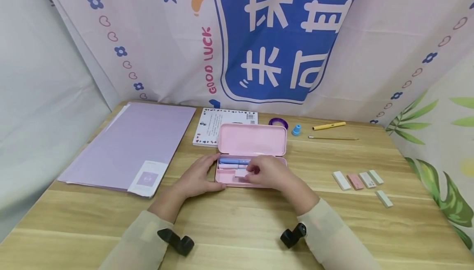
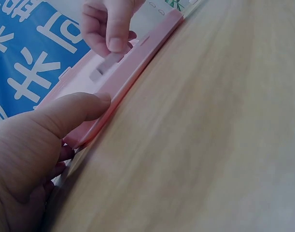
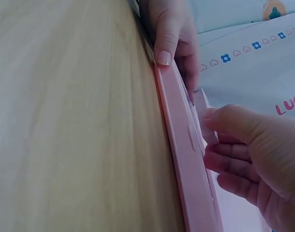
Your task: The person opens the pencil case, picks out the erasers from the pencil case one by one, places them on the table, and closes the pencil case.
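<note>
A pink pencil case lies on the table with its lid raised. Inside it are a blue pen and a pale pink pen. My left hand grips the left end of the case, the thumb against its front wall. Over the front of the case my right hand pinches a small white eraser between thumb and fingers. In the right wrist view, this eraser stands tilted at the case's rim; the case's inside is mostly hidden there.
Several erasers lie to the right. Behind them are a pencil, a yellow pen, a blue cone-shaped piece and a purple ring. A white booklet sits behind the case, a lilac folder on the left.
</note>
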`<state>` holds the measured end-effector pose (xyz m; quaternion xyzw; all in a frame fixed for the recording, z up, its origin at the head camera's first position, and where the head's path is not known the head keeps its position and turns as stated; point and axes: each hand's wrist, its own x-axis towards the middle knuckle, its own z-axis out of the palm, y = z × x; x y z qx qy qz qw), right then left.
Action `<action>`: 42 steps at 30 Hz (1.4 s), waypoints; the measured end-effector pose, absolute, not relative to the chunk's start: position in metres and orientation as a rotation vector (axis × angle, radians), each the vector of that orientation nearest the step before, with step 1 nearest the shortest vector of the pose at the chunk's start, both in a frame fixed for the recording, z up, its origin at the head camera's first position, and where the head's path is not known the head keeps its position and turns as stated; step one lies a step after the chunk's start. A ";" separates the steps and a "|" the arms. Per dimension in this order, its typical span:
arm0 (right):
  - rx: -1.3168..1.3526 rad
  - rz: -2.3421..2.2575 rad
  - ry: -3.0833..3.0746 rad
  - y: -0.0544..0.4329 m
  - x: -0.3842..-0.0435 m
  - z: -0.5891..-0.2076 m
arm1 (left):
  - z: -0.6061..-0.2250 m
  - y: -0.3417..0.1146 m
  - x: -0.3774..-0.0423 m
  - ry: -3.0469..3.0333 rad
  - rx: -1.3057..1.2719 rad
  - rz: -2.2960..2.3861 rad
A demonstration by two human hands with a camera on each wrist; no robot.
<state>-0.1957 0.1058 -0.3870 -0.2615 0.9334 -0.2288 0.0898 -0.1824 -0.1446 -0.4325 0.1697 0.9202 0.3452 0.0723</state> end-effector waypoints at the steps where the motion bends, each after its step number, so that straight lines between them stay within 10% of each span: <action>1: -0.774 -0.706 2.779 0.108 -0.194 -0.387 | -0.432 -0.144 -0.182 2.766 0.509 1.037; 29: -0.224 -0.942 3.366 0.266 -0.134 -0.412 | -0.432 -0.144 -0.183 2.769 0.518 1.035; 42: 0.459 -0.725 3.286 0.338 -0.094 -0.419 | -0.432 -0.143 -0.184 2.767 0.528 1.027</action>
